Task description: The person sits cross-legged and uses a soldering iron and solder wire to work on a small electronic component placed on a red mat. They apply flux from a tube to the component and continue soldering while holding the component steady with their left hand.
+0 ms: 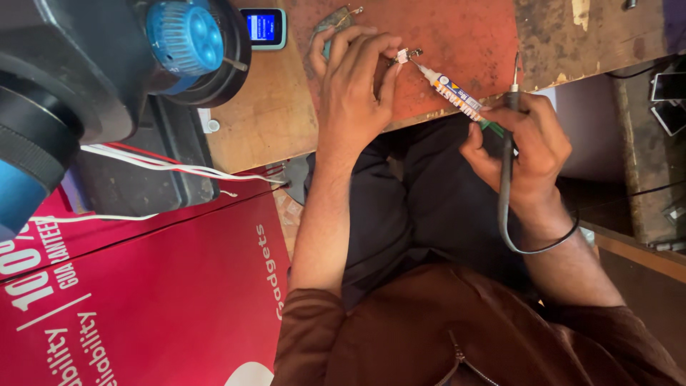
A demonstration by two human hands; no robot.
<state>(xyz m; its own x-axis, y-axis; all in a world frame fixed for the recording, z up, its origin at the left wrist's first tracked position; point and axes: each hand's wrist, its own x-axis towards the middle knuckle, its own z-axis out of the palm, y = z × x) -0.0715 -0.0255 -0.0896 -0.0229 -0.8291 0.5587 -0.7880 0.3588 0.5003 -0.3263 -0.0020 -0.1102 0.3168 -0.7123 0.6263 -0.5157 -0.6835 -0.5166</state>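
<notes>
My left hand (351,80) rests on the wooden workbench (271,121) and pinches a tiny circuit part (402,55) between its fingertips over a red mat (464,36). In my right hand (525,139) I hold a white syringe-shaped tube (450,89) with a printed label, its nozzle touching that part. The same hand also grips a dark soldering iron (513,86) whose tip points up, and the iron's black cable (511,214) loops down past my wrist.
A black microscope body with a blue knob (187,36) fills the upper left. A small device with a lit blue screen (262,27) lies on the bench. White and red wires (164,166) cross a red printed panel (143,300). Metal parts (668,107) sit at right.
</notes>
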